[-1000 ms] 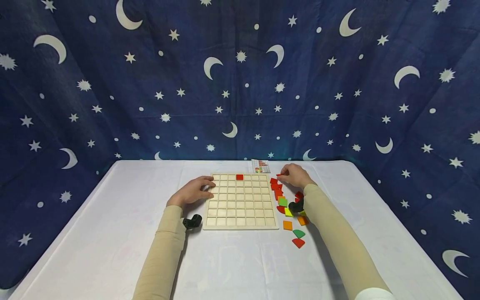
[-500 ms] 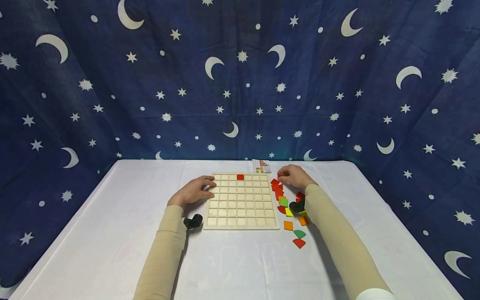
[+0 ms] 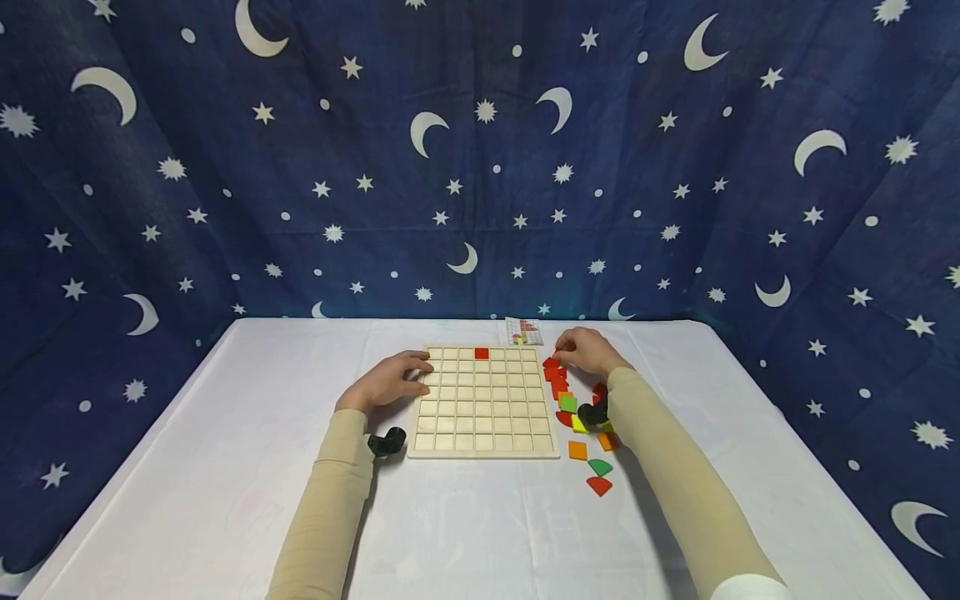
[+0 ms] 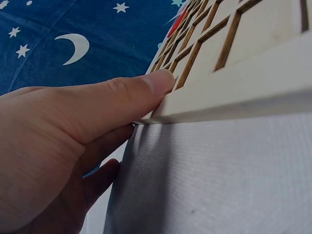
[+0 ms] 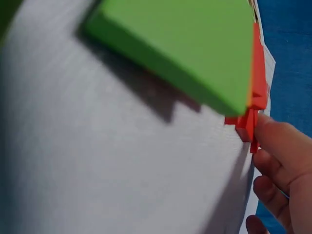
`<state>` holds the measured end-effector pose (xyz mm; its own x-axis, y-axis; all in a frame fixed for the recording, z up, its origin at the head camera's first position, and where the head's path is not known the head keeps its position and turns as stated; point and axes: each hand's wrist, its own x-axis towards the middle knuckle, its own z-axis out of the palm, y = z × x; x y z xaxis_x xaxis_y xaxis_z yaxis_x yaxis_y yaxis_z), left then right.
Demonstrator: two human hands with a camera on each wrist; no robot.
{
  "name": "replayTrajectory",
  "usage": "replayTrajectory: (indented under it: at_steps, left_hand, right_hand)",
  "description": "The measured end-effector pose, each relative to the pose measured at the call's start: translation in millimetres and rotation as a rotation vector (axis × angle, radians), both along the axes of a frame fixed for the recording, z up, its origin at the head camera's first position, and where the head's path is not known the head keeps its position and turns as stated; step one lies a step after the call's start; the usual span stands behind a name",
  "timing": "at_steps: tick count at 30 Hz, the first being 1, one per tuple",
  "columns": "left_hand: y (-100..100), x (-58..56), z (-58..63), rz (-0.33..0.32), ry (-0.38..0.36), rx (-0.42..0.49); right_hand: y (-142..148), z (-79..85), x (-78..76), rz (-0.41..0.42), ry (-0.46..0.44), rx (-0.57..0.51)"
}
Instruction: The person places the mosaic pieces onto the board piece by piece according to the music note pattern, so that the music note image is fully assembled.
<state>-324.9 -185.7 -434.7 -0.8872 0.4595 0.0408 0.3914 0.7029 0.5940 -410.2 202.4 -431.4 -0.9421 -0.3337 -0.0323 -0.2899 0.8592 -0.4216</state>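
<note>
A pale wooden grid board (image 3: pixel 483 417) lies in the middle of the table, with one red square tile (image 3: pixel 482 353) in a cell of its far row. My left hand (image 3: pixel 386 382) rests at the board's left edge, the straight thumb (image 4: pixel 139 95) lying over the rim in the left wrist view. Past the board's far right corner, my right hand (image 3: pixel 592 350) pinches a thin red tile (image 5: pixel 254 139) between thumb and fingers. Just below those fingertips several more red tiles (image 3: pixel 553 374) are heaped; the held tile is largely hidden in the head view.
Down the board's right side lie loose pieces: a light green tile (image 3: pixel 568 404), an orange square (image 3: pixel 577 450), a green quarter-round (image 3: pixel 600 467) and a red quarter-round (image 3: pixel 599 486). A printed pattern card (image 3: pixel 523 332) lies behind the board. A starry curtain (image 3: pixel 465 167) hangs beyond the table.
The red tile at my right fingertips has turned from lying flat-on to more tucked in beside the fingers. My left hand and the board stay put.
</note>
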Motion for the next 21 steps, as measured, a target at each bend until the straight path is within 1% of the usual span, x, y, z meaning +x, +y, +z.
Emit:
replayTrajectory:
  at_steps: [3, 8, 12, 17, 21]
  left_hand:
    - [0, -0.8, -0.5, -0.003, 0.004, -0.003]
    - [1, -1.7, -1.2, -0.004, 0.002, 0.001]
    - [1, -1.8, -1.4, -0.008, 0.008, 0.004]
    - [1, -1.7, -1.3, -0.009, 0.014, -0.002]
    - [0, -1.1, -0.9, -0.002, 0.007, -0.004]
  right_hand:
    - [-1, 2.0, -1.3, 0.007, 0.002, 0.030]
    - [-4, 7.0, -0.3, 0.017, -0.024, 0.065]
    - [-6, 11.6, -0.9, 0.040, -0.007, 0.084]
    - [-12, 18.3, -2.7, 0.077, 0.008, 0.059]
    - [-24, 23.3, -2.4, 0.100, -0.007, 0.029]
